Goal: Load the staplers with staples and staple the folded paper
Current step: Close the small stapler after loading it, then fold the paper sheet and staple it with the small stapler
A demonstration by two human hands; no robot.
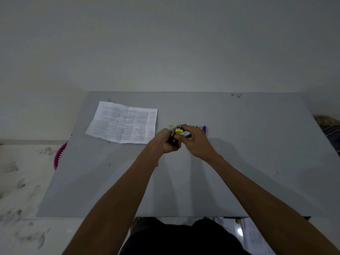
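Both hands met at a yellow stapler above the middle of the grey table.

The left hand was wrapped tightly around the dark lower part of the stapler, and the right hand pinched its yellow top end with the thumb and fingertips. A purple stapler lay on the table just behind the right hand, partly hidden by it. The printed paper lay flat, with a crease, to the left of the yellow stapler and well apart from it. A small pale object beside the yellow stapler was too blurred to identify.
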